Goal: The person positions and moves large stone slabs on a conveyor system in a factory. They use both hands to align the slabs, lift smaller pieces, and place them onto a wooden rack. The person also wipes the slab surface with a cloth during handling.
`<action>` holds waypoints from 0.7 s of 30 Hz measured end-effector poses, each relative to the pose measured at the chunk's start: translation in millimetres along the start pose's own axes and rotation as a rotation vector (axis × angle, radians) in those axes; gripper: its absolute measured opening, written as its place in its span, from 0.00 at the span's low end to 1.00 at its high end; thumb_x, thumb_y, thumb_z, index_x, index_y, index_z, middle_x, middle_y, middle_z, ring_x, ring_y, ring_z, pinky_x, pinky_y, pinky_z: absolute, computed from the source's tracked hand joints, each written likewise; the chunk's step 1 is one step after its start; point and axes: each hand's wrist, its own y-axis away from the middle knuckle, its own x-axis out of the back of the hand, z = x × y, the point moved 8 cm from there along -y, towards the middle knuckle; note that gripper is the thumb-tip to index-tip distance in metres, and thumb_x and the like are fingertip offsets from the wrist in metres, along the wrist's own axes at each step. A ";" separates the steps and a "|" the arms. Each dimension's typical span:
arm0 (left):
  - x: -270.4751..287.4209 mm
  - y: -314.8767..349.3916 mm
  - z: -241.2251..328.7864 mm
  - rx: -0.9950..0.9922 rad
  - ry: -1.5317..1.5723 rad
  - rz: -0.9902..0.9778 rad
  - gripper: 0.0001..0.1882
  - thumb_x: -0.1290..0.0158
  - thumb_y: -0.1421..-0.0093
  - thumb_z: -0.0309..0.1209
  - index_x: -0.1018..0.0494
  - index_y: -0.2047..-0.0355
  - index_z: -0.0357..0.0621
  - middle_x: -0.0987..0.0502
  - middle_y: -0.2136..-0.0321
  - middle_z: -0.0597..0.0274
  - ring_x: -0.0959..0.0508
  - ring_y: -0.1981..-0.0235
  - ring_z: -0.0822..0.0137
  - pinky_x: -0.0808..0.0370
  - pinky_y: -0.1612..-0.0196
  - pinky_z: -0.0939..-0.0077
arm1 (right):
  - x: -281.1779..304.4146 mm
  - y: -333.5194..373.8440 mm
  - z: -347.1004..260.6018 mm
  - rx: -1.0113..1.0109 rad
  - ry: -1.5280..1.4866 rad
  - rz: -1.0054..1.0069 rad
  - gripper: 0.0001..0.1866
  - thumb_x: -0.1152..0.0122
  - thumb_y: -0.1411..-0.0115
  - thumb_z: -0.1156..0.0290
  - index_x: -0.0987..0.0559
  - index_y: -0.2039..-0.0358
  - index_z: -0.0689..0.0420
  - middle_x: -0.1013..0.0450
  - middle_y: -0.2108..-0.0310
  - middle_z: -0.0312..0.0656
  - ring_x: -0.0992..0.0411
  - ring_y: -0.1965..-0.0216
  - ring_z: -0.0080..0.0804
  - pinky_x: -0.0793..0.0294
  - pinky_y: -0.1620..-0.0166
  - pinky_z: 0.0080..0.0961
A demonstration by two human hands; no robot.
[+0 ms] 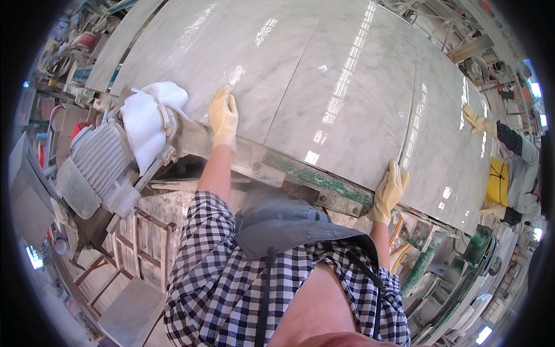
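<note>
A wide, glossy grey stone slab (254,75) lies before me, with thin dark lines running across it. My left hand (222,115), in a cream rubber glove, rests on its near left part, fingers stretched out and thumb a little apart. At the near edge, right of the middle, my right hand (388,194) in a matching glove touches the stone with extended fingers, close to one of the dark lines. Neither hand holds anything that I can see. Below the slab's front edge runs a worn green metal rail (312,176).
Left of me stands a dusty ribbed motor (104,159) beside a white cloth-like cover (144,121). A co-worker's gloved hand (478,120) lies on the slab's right end; their yellow item (498,182) hangs nearby. A metal frame (139,243) stands lower left.
</note>
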 end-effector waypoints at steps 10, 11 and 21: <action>3.3 -2.1 5.6 -0.037 0.025 -0.020 0.12 0.49 0.34 0.25 0.21 0.53 0.37 0.18 0.54 0.48 0.21 0.50 0.47 0.25 0.45 0.58 | 7.8 -1.1 -4.7 -0.006 0.063 0.014 0.18 0.48 0.35 0.78 0.21 0.46 0.61 0.21 0.47 0.49 0.25 0.42 0.46 0.38 0.30 0.49; 4.0 -2.1 5.1 -0.042 0.033 -0.010 0.12 0.49 0.34 0.25 0.21 0.53 0.37 0.18 0.54 0.47 0.21 0.50 0.47 0.25 0.45 0.58 | 8.5 -1.4 -6.0 0.007 0.088 0.028 0.18 0.48 0.35 0.78 0.22 0.45 0.61 0.21 0.47 0.49 0.25 0.42 0.46 0.38 0.30 0.49; 2.9 -1.2 0.4 -0.062 -0.016 -0.008 0.12 0.49 0.32 0.26 0.21 0.53 0.34 0.18 0.54 0.47 0.21 0.49 0.46 0.26 0.43 0.58 | 16.9 -4.1 -11.8 0.052 0.090 0.080 0.19 0.47 0.35 0.81 0.22 0.44 0.63 0.23 0.45 0.50 0.27 0.41 0.49 0.35 0.34 0.52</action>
